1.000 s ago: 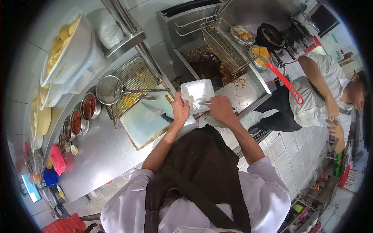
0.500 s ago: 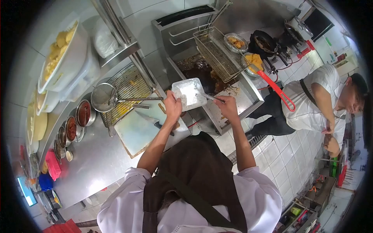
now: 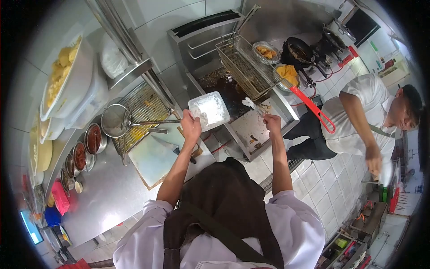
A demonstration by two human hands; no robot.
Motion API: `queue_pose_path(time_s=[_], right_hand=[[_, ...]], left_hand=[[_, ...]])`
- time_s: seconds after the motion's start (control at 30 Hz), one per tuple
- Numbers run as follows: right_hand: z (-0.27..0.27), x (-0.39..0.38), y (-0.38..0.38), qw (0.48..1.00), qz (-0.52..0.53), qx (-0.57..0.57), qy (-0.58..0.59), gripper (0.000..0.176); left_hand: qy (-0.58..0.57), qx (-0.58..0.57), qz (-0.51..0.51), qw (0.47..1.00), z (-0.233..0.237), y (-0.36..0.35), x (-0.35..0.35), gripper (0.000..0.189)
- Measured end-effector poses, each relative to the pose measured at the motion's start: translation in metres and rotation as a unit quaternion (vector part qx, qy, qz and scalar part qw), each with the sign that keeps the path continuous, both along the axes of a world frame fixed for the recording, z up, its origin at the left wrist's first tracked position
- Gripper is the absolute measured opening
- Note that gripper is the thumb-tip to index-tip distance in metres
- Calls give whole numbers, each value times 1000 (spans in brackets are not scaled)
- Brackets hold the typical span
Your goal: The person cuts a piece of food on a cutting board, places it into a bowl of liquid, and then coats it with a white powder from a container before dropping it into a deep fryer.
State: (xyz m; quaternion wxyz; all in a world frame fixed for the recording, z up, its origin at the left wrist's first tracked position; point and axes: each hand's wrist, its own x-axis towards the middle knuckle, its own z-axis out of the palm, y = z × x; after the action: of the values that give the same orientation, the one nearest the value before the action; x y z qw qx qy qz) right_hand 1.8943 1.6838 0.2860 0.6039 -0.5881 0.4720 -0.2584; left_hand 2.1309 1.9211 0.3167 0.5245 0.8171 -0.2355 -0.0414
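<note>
My left hand (image 3: 191,125) holds a white plastic tray (image 3: 209,110) by its near edge, tilted above the fryer's front. My right hand (image 3: 272,121) is raised to the right of it and grips metal tongs (image 3: 253,106), whose tips carry a pale floured piece over the oil vat (image 3: 221,85). The two hands are apart, with the tray between the cutting board (image 3: 154,157) and the fryer.
A wire fry basket (image 3: 246,67) rests over the fryer. A red-handled skimmer (image 3: 309,105) with fried pieces lies at its right. A knife lies on the cutting board; a drain rack (image 3: 145,107), strainer ladle (image 3: 115,120) and sauce pots (image 3: 87,143) stand left. Another person (image 3: 363,121) stands at right.
Both hands have risen and moved toward the fryer. The right hand pulled the tongs out of the tray and carried a piece to the right, away from the tray. The other person shifted an arm down.
</note>
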Motion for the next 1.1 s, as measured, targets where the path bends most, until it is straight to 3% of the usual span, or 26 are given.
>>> queue_pose_path(time_s=[0.1,0.17,0.2,0.27,0.47,0.7,0.87,1.1], right_hand=[[-56,1,-29,993,-51,-85,64,19],[-90,7,-50,950,-85,-238,185,22],[-89,10,-52,950,-84,-237,185,22],[-88,18,-55,900,-17,-326,289,26],[-106,32,-65,863,-32,-357,356,29],[-36,22,-18,850,6,-342,401,28],[62,14,60,915,41,-331,227,25],[127,44,143,900,153,-376,159,25]], left_hand=[[-6,0,3,1000,-4,5,0,15],[-14,-6,1,1000,-3,8,-1,16],[-8,-4,4,1000,-3,11,-2,16],[-3,-1,5,1000,-1,15,-4,16],[24,-21,15,999,-7,28,-7,17],[26,-11,14,1000,-8,34,-10,17],[16,-26,15,999,-5,37,-16,17],[-14,-48,25,998,-7,36,-22,14]])
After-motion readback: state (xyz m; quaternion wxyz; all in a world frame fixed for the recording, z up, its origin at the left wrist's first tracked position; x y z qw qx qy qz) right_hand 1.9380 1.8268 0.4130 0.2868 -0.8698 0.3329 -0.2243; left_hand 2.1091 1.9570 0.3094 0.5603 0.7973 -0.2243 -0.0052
